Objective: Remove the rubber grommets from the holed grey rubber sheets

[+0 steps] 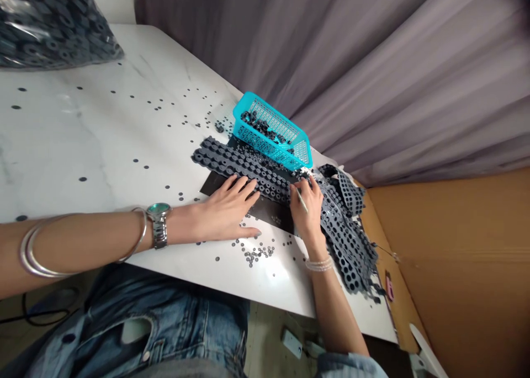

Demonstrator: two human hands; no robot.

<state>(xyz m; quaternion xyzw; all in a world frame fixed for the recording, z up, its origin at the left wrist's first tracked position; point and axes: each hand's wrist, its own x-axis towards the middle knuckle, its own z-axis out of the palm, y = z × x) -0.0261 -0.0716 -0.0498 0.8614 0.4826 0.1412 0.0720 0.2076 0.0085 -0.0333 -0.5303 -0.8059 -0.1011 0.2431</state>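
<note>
A dark grey foam-like strip [232, 158], lined with rows of rings and round holes, lies across a black mat [212, 183] on the white table. My left hand [226, 209] rests flat near the strip's front edge, fingers spread, fingertips touching it. At the strip's right end is my right hand [307, 207], its fingers closed around a thin pale pen-like tool [302, 201]. The tool's tip is hidden. Small dark discs [256, 254] are scattered on the tabletop in front of my hands. Perforated dark sheets [345, 245] lie bunched just right of my right hand.
A turquoise basket [304, 153] holding small dark pieces stands behind the strip. At the far left is a clear bag [53, 30] full of dark rings. Grey curtain [248, 36] hangs behind. Cardboard [451, 240] and a small pink object [389, 286] are at the right edge.
</note>
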